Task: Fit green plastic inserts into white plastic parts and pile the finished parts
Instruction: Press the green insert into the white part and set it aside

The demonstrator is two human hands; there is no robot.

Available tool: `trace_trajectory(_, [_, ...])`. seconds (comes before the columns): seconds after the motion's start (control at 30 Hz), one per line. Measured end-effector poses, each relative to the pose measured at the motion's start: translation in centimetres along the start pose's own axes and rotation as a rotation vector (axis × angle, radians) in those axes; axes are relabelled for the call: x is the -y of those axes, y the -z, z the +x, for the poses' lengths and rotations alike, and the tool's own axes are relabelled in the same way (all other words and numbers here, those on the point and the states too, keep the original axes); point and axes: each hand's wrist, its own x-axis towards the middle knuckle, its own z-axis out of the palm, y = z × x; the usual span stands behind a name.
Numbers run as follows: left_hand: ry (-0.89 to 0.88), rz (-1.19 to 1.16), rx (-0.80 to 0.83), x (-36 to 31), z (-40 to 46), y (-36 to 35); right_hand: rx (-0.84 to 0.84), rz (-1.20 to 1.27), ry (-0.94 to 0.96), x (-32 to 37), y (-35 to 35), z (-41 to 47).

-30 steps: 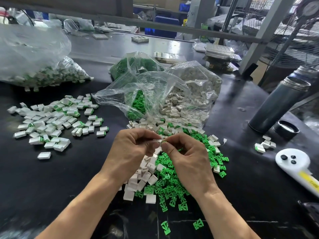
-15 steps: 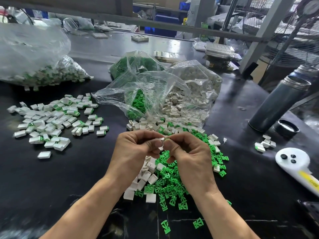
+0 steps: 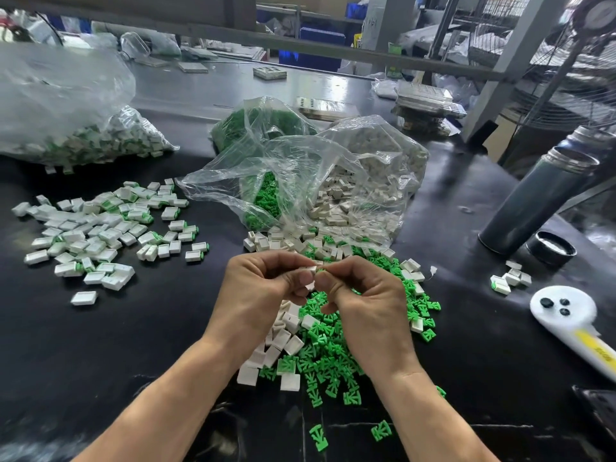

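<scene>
We note the white part (image 3: 310,270) pinched between both hands above the near heap of loose parts (image 3: 320,341). Against the frame 1 s ago, the hands have drawn tighter together and the thumbs closed in; we judge the insert is being seated. Left hand (image 3: 263,291) grasps the part; right hand (image 3: 366,301) pinches at its right end. Only a sliver of green shows there. Fingers hide the joint, so seating is unconfirmed. Finished pile (image 3: 100,228) lies far left.

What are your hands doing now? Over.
Left hand and right hand both pinch one white part. Insert barely visible. Nothing blocking. Over.
</scene>
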Motion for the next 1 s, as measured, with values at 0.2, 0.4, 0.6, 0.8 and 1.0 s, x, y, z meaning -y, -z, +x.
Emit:
trace_trajectory(0.2, [-0.039,0.104,0.024,0.3,0.2,0.2,0.079,-0.111,-0.04,-0.1,0.9,0.5])
trace_trajectory(0.4, [-0.07,0.021,0.033,0.4,0.3,0.2,0.163,0.149,-0.117,0.6,1.3,0.9])
trace_trajectory(0.6, [-0.081,-0.067,0.142,0.5,-0.3,-0.5,0.193,0.159,-0.203,0.6,-0.4,0.2])
trace_trajectory(0.8, [-0.064,-0.078,0.22,0.5,-0.5,-0.8,0.126,0.069,-0.131,0.4,-1.3,0.0])
trace_trajectory(1.0, [-0.064,-0.083,0.225,0.4,-0.5,-0.8,0.149,0.117,-0.134,0.6,-1.6,0.2])
